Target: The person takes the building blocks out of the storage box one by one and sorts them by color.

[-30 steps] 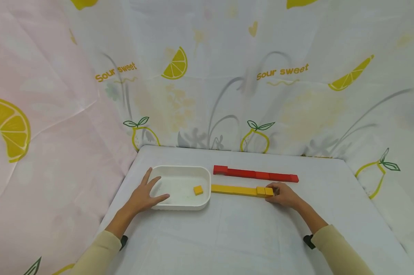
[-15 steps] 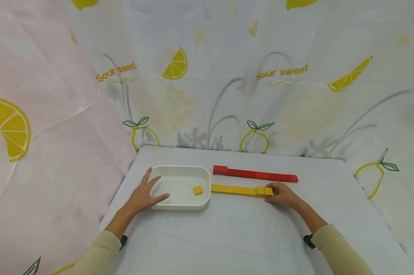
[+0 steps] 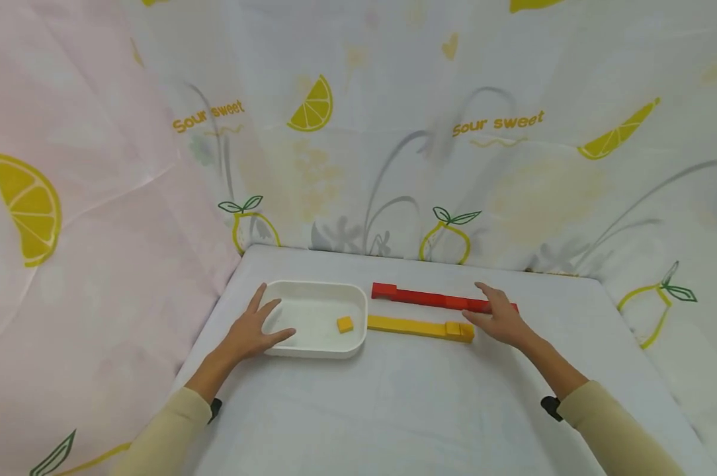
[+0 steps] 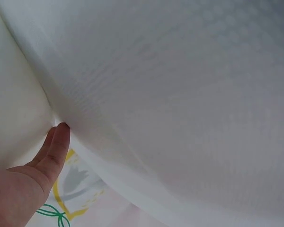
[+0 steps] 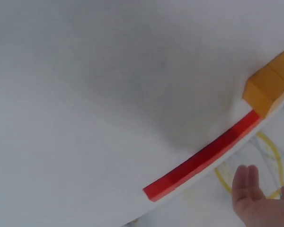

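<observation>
My left hand (image 3: 248,334), fingers spread, rests at the left end of a white rectangular tray (image 3: 313,354). In the left wrist view that hand (image 4: 38,179) shows straight fingers against white surfaces. One yellow block (image 3: 344,324) lies inside the tray, towards its right end. From the tray's right side runs a row of yellow blocks (image 3: 415,327), its right end raised. My right hand (image 3: 504,320) hovers beyond that end with thumb and fingers apart, holding nothing. It partly covers a red block row (image 3: 421,297) behind. The right wrist view shows the right hand (image 5: 260,203) apart from the blocks.
A white cloth covers the table (image 3: 382,410). Behind it and to the sides hang fabric walls (image 3: 382,158) printed with lemons. The red row lies roughly parallel to the yellow row, farther back.
My right hand has let go of the block at the yellow row's right end and lifted up and to the right, its fingers spreading. The left hand stays at the tray. The head view has shifted slightly.
</observation>
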A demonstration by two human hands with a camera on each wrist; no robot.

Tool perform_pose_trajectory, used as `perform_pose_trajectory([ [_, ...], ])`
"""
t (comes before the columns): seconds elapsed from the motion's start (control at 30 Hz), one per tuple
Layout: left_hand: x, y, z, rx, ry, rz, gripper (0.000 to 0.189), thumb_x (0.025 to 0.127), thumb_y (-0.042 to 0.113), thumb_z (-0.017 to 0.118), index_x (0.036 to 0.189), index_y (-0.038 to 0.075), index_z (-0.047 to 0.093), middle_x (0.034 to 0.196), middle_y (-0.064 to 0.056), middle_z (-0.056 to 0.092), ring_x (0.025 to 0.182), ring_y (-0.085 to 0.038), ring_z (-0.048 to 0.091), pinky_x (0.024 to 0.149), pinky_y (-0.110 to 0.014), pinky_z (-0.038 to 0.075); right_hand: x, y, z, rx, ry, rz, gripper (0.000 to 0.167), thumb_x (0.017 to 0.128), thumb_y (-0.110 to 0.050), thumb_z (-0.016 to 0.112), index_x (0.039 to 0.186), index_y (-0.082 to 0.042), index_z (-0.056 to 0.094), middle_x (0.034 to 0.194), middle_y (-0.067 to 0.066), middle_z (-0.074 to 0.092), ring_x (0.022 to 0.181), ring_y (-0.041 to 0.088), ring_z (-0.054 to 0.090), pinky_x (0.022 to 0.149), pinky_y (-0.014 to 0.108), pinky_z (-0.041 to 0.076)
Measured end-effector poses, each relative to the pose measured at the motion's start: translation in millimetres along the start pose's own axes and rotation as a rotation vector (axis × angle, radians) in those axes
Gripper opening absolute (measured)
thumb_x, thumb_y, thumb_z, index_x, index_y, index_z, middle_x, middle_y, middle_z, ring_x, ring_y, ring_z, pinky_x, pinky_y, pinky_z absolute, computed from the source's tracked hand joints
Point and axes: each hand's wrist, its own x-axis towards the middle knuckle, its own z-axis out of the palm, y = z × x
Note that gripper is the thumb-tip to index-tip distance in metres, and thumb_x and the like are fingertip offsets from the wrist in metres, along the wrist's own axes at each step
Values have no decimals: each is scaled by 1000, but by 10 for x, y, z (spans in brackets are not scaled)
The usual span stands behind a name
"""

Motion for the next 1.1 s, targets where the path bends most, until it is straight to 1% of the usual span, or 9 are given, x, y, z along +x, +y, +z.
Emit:
perform_pose_trajectory([
  [0.1, 1, 7, -6, -10, 1, 5, 84, 85, 58, 67, 147, 6, 44, 165, -19, 7, 131, -49, 47, 97, -65, 45, 22, -119, 54, -74, 35, -16, 88, 92, -45, 65, 158, -10, 18, 160, 28, 13, 141, 50, 26, 100, 72, 40],
  [0.2, 4, 15, 18, -12, 1, 3, 84, 85, 59, 67, 147, 7, 44, 166, -18, 7, 131, -49, 47, 97, -64, 45, 37, -200, 117, -188, 68, -54, 90, 90, -48, 64, 158, -12, 19, 162, 28, 7, 141, 53, 25, 100, 75, 35],
  [0.3, 14, 29, 32, -2, 0, 9, 85, 85, 60, 66, 147, 7, 44, 165, -19, 7, 129, -49, 49, 96, -64, 46, 51, -264, 181, -272, 95, -92, 92, 88, -56, 63, 158, -13, 21, 163, 27, 5, 141, 53, 27, 105, 76, 31],
  [0.43, 30, 45, 23, -3, -1, 9, 87, 84, 63, 65, 148, 8, 44, 166, -17, 6, 128, -48, 50, 98, -64, 45, 74, -379, 263, -300, 100, -139, 96, 85, -59, 64, 158, -14, 23, 165, 24, 4, 146, 48, 21, 112, 74, 20],
  [0.53, 7, 33, 12, -2, -5, -5, 89, 83, 65, 66, 149, 10, 43, 166, -16, 5, 129, -48, 49, 98, -65, 44, 81, -472, 354, -324, 79, -172, 97, 84, -62, 63, 158, -17, 22, 166, 21, 2, 149, 43, 15, 115, 72, 14],
  [0.67, -73, -7, 23, 11, -10, -24, 90, 82, 65, 67, 149, 9, 43, 165, -18, 7, 130, -50, 48, 96, -66, 45, 66, -590, 489, -364, 38, -213, 95, 85, -67, 58, 159, -20, 20, 166, 20, 0, 150, 41, 13, 117, 70, 14],
  [0.73, -98, -20, 38, 12, -10, -22, 90, 82, 65, 67, 149, 9, 43, 165, -19, 7, 129, -50, 48, 95, -66, 45, 56, -658, 527, -368, 27, -231, 93, 86, -66, 58, 159, -21, 21, 166, 21, 0, 150, 41, 14, 117, 70, 13],
  [0.93, -55, -21, 36, 5, 9, -11, 88, 84, 64, 65, 149, 10, 42, 166, -16, 6, 128, -48, 49, 96, -65, 45, 81, -924, 542, -381, -8, -270, 96, 84, -69, 58, 160, -28, 15, 167, 13, -9, 152, 37, 8, 120, 65, 11],
  [1.1, -25, -6, 18, 3, 7, -14, 88, 83, 64, 66, 149, 10, 43, 166, -17, 7, 129, -49, 49, 97, -65, 45, 137, -1093, 636, -443, -35, -348, 99, 84, -73, 55, 160, -31, 9, 167, 11, -14, 153, 36, 7, 120, 64, 13],
])
